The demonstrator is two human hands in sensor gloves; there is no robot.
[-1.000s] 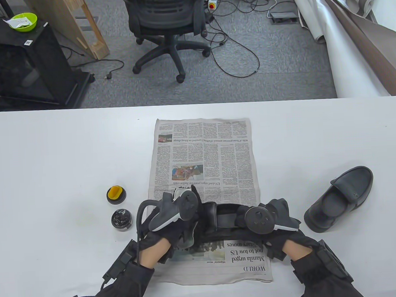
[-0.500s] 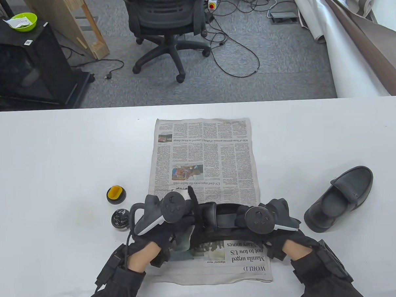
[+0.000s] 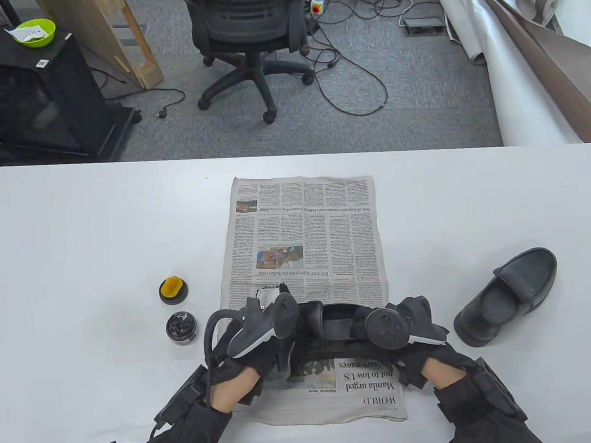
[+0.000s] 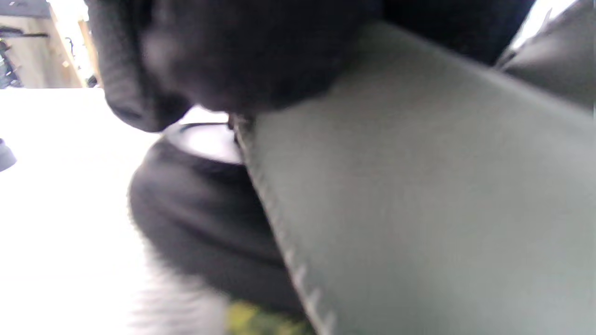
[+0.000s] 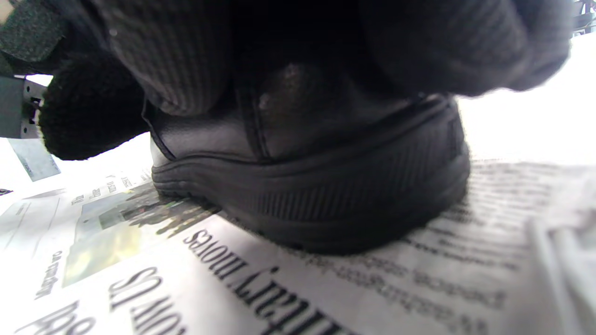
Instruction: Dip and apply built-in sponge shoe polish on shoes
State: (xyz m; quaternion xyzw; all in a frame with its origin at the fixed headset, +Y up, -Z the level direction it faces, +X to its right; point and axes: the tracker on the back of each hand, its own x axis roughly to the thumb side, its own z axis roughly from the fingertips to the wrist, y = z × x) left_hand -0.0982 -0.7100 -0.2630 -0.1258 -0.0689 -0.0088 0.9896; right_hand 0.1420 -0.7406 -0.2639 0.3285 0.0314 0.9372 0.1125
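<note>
White tabletop (image 3: 80, 231) carries everything we see. Toward its left, near the front edge, sits a round black lid with a yellow sponge applicator (image 3: 173, 289) standing up from it, and just in front of it, apart from it, an open round tin of black shoe polish (image 3: 181, 327).

To the right of these comes our left hand (image 3: 261, 343), entering from the front edge with the forearm angled inward and its tracker tilted on the back. The hand lies over the left end of a black leather shoe (image 3: 329, 327) that lies sideways across a spread sheet of printed newspaper (image 3: 303, 231) at the table's middle. A pale cloth-like piece (image 3: 265, 295) shows just beyond the tracker, and the left wrist view shows a grey stitched surface (image 4: 419, 195) pressed under dark gloved fingers (image 4: 135, 93). We cannot tell how these fingers are set, or exactly what they grasp.

Further right, our right hand (image 3: 403, 332) comes in from the front edge, wrist bent inward, and sits over the shoe's right end. In the right wrist view the gloved fingers (image 5: 177, 60) curl down over the upper of the shoe (image 5: 326, 177), gripping it while its ribbed sole rests flat on the newspaper (image 5: 139, 260).

Near the table's right edge, well apart from the hands, a second black leather slip-on shoe (image 3: 509, 295) lies on the bare tabletop, opening upward, its toe pointing toward the far right.
</note>
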